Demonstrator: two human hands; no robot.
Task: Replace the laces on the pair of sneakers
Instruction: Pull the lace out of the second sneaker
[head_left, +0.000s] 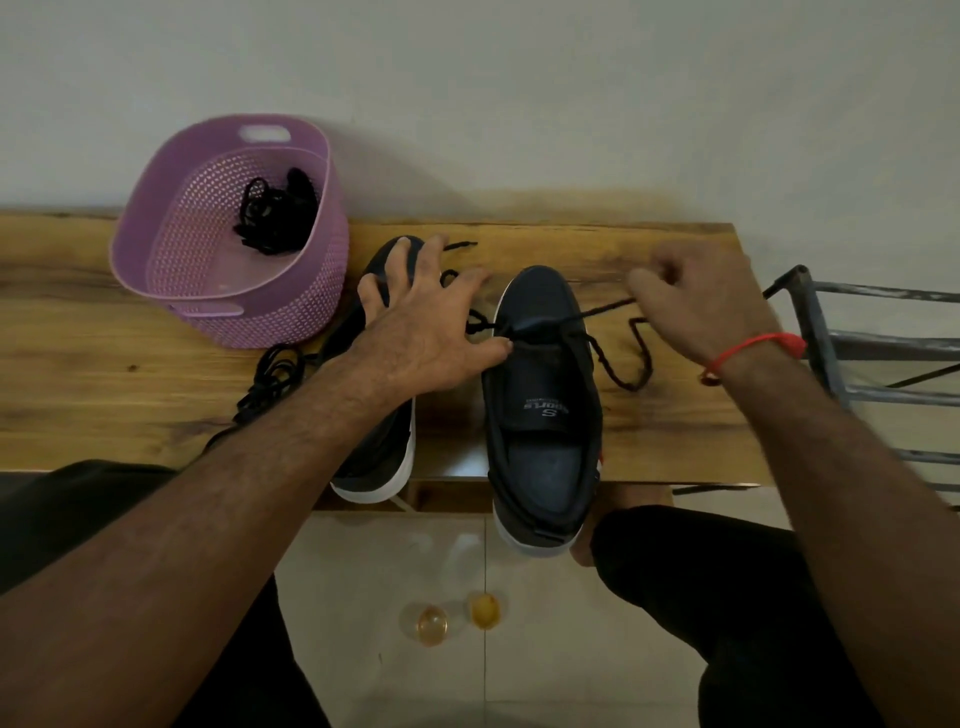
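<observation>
The right sneaker (543, 400) lies lengthwise on the wooden bench (104, 374), toe toward the wall and heel hanging over the near edge, and everything else is placed from it. A black lace (605, 312) is threaded through only its front eyelets; the eyelets nearer the tongue look unlaced, so by my reading the lacing of this shoe is in its early rows. From those eyelets one strand runs taut, out to the right and slightly away, to the right hand (701, 306), whose curled fingers pinch it near the shoe's toe. The slack below that strand loops down on the bench just right of the sneaker. So the lace leaves the shoe crosswise to its long axis, and the right hand is the one pulling.

The left hand (431, 322) sits just left of the sneaker, fingers spread and straight; its thumb touches the lace crossing at the front eyelets, apparently steadying it, while its other fingers lie over the toe of the left sneaker (382, 415), which lies alongside. Another strand end (460, 245) pokes out beyond those fingers.

Further left, a loose lace (270, 374) is heaped on the bench, and beyond it a purple basket (156, 218) holds a bundle of black laces (275, 218). To the right of the sneaker stands a metal rack (857, 348).
</observation>
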